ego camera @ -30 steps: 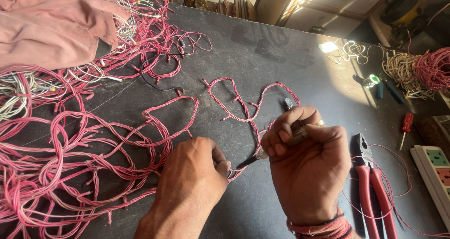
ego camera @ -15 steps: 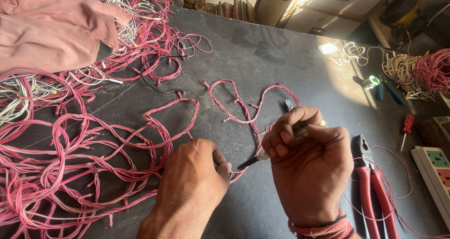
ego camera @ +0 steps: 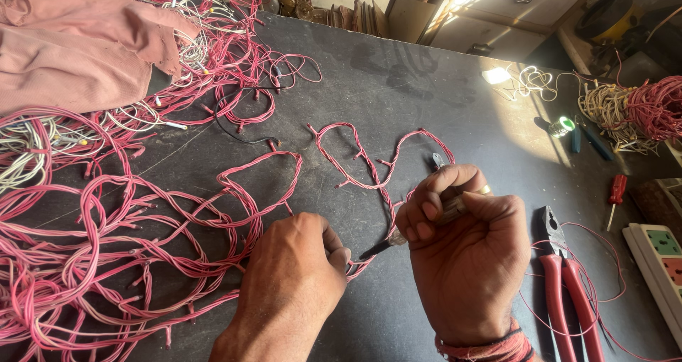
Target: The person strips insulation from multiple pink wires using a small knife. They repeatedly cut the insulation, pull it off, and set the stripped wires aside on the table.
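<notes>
Pink strand: a twisted pink wire string [ego camera: 369,170] with small capped bulb ends lies on the dark table [ego camera: 398,85]; its near end runs in between the two hands.
Left hand: the left hand [ego camera: 295,262] is closed in a pinch on the strand's near end, fingers narrow and curled under, so the grip itself is hidden.
Right hand: the right hand [ego camera: 465,252] is fisted around a thin tool [ego camera: 398,238] with a clear handle; its dark tip points at the left fingertips, just beside them.
Progress: judging by the layout, the strand ahead of the fingers looks laid out, while the big tangled pink heap [ego camera: 106,241] left of the left hand looks unsorted; much seems left.
Right of the right fingers: red-handled pliers [ego camera: 561,277] lie flat, near the wrist; a small red screwdriver [ego camera: 616,191] and a power strip [ego camera: 657,255] lie farther out.
Beyond the fingers: a pink cloth [ego camera: 78,56] lies far left, a wire bundle [ego camera: 639,110] far right.
</notes>
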